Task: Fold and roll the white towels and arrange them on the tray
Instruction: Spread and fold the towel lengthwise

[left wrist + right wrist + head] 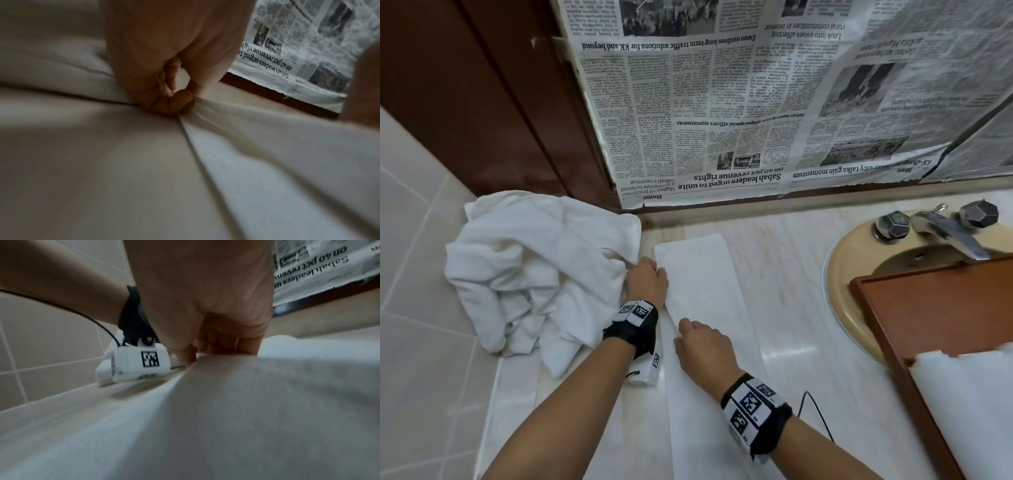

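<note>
A long white towel (702, 291), folded into a narrow strip, lies flat on the marble counter and runs from the mirror toward me. My left hand (658, 272) pinches its left edge near the far end; the left wrist view shows thumb and fingertips (179, 102) closed on the fold of the towel (267, 162). My right hand (682, 334) grips the same edge a little nearer to me, fingers (226, 348) curled over the raised cloth (246, 402). The wooden tray (893, 308) sits across the sink on the right, with a white towel (969, 411) on its near end.
A crumpled pile of white towels (534, 274) lies at the counter's left end against the tiled wall. The beige sink (839, 274) and chrome faucet (948, 233) are at the right. Newspaper (756, 102) covers the mirror behind. A black cable (815, 411) trails by my right wrist.
</note>
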